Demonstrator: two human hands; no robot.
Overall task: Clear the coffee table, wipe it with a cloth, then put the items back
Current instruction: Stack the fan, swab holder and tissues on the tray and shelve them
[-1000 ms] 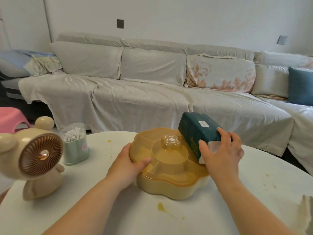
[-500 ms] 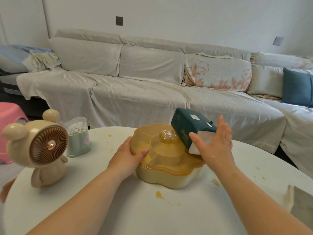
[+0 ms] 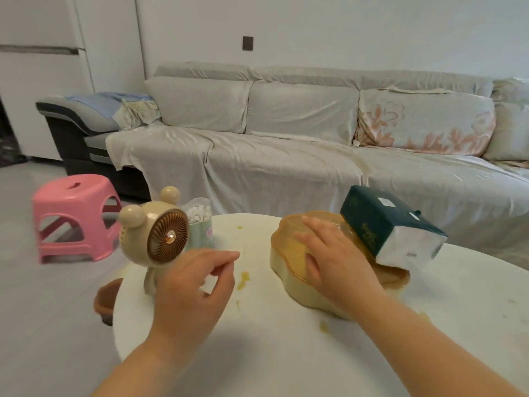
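White round table with bear fan, swab jar, yellow snack box.

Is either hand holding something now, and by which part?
Nothing is gripped. The right hand lies flat on the yellow snack box lid; the left hand hovers open near the bear-shaped fan.

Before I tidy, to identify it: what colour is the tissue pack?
Dark green tissue pack, seen in the head view.
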